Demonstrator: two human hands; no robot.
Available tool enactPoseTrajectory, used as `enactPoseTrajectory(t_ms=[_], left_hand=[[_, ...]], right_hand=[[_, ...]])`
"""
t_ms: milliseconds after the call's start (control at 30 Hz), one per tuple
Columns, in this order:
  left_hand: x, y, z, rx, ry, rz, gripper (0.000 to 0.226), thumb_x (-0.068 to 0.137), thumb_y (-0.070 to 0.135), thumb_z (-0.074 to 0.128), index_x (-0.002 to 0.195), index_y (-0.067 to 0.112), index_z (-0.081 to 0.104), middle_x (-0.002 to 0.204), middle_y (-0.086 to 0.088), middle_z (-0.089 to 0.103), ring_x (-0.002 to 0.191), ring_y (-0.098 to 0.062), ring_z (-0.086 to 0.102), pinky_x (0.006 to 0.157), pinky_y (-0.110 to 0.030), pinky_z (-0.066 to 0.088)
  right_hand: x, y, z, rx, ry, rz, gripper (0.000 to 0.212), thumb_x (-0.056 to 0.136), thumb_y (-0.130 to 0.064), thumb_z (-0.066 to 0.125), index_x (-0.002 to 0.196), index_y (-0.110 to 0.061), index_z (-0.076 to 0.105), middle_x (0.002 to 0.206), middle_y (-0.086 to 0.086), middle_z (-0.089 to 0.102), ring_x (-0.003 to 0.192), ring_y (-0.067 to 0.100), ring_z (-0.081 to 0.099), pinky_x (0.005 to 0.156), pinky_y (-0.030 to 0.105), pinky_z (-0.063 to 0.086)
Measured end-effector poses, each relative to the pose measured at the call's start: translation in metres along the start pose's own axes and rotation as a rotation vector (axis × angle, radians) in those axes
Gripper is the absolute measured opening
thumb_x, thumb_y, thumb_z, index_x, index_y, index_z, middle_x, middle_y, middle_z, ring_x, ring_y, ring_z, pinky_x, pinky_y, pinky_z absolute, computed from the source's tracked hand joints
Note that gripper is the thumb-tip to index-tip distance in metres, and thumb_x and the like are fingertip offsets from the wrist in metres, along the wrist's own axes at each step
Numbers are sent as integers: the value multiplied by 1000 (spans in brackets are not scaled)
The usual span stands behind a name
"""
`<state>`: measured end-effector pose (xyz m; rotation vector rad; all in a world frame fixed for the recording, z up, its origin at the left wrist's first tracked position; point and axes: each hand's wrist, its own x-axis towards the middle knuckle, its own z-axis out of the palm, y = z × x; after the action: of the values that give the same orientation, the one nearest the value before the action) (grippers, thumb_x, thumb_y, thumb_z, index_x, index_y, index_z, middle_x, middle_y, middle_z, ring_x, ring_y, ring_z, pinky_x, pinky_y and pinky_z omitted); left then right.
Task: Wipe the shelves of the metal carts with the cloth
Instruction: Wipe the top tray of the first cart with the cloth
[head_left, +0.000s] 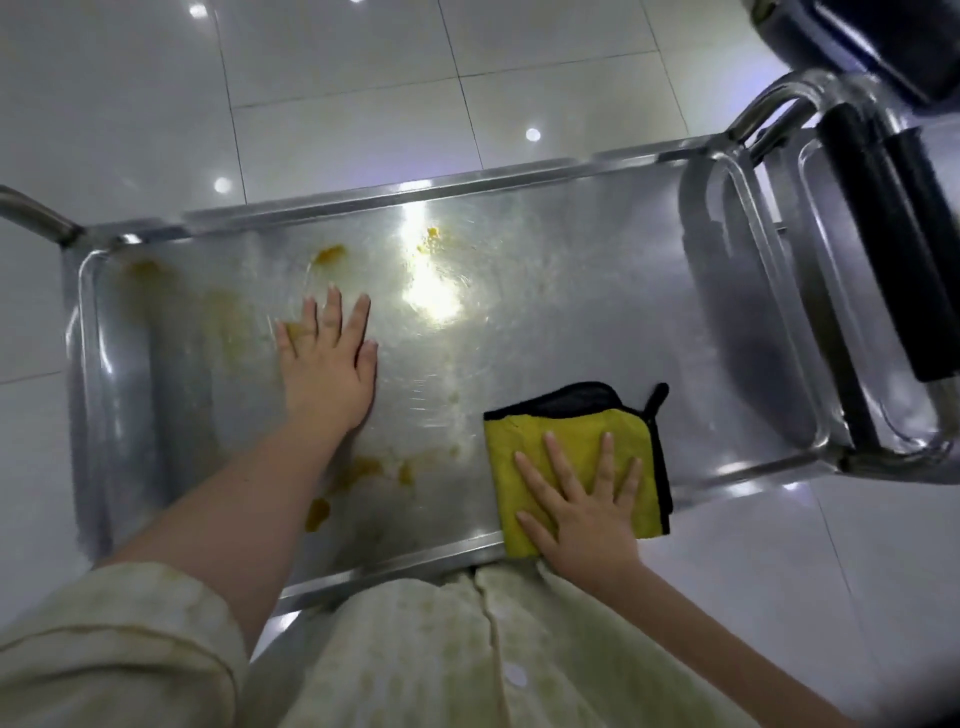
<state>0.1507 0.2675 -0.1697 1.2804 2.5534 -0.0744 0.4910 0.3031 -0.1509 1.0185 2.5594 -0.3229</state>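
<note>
Pressing flat on the cloth (566, 457) was the right hand (582, 509), fingers spread wide and palm down, not pinching anything, just pinning the folded yellow square against the top shelf (545, 291) in the lower right of the frame, right by the near rim. The cloth looked like soft microfiber with a black border and a little hanging loop poking out at its upper right corner, folded at least double, so I'd guess it was light, floppy and a bit grabby on steel. Honestly a flat palm in the middle seemed the best way to drive it, since pinching an edge would probably just let it bunch up or unfold. The left hand (324, 358) was open too, fingers loosely fanned, resting on bare metal around the center left of the frame, holding nothing and, as far as I could judge, just bracing. The shelf itself was shiny stainless with a raised lip all round, likely slick where wet. Yellow-orange smears (330, 254) sat above the left hand, with more blotches along the near edge between the two hands and a faint stain in the far left corner, all well apart from the cloth. Off in the upper right a second cart (883, 291) with a black handle butted up close.
</note>
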Motion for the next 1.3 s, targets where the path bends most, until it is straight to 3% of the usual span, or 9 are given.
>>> enactPoseTrajectory(t_ms=[200,400,500,633,800,967,1067,1167,1300], left_hand=[[3,-4,3,-50,23,3,55,101,47,11,154,36,2,164,0,-1,150,-26,-4,118,-55,-5],[3,-4,7,-77,60,7,55,100,46,10,154,38,2,163,2,-1,150,-24,-4,118,-52,-7],[2,-4,7,-68,64,7,55,99,45,5,154,37,0,163,4,-1,150,-23,-4,118,-50,-9],[2,-2,9,-83,70,-27,58,99,42,5,155,31,-1,163,5,-3,150,-20,-6,118,-49,-10],[3,-3,11,-81,62,-23,55,101,41,10,152,32,-9,163,5,-7,150,-20,-7,119,-51,-7],[4,-5,10,-65,61,-15,55,101,42,8,152,32,-9,162,5,-9,150,-20,-9,118,-49,-13],[4,-5,10,-45,55,-12,55,101,42,7,152,32,-10,162,5,-10,149,-20,-10,117,-48,-16],[3,-5,9,-40,58,-12,55,100,42,6,152,31,-10,162,5,-10,149,-21,-10,117,-49,-15],[4,-5,4,-82,40,0,55,102,40,14,155,30,-1,163,4,-7,149,-21,-10,117,-48,-13]], right_hand=[[156,-8,-56,47,66,52,63,85,-76,2,142,-59,-20,160,-15,-18,139,51,-26,103,72,-19],[306,-29,-120,101,44,142,64,89,-75,12,145,-56,-13,161,-13,-18,139,52,-23,102,75,-15],[291,-44,-113,68,63,134,62,90,-73,7,146,-54,-14,161,-11,-18,139,52,-23,102,75,-14],[190,-55,-71,24,56,-78,64,89,-74,5,145,-54,-18,161,-10,-16,139,51,-24,103,75,-11],[32,-69,-5,-38,8,-229,69,89,-71,31,152,-47,15,163,-3,12,140,59,4,100,81,12],[46,-69,-15,-65,69,-225,69,90,-73,26,152,-48,8,164,1,2,141,56,-10,105,77,-2],[53,-83,-18,79,51,47,83,88,-77,21,155,-35,-4,162,9,-17,142,49,-22,109,67,-15],[60,-93,-17,126,47,206,93,89,-76,20,156,-17,-2,161,18,-13,143,50,-17,112,68,-7],[89,-68,-24,-43,58,-116,93,88,-79,19,156,-18,6,163,16,-1,145,48,-11,113,68,-2]])
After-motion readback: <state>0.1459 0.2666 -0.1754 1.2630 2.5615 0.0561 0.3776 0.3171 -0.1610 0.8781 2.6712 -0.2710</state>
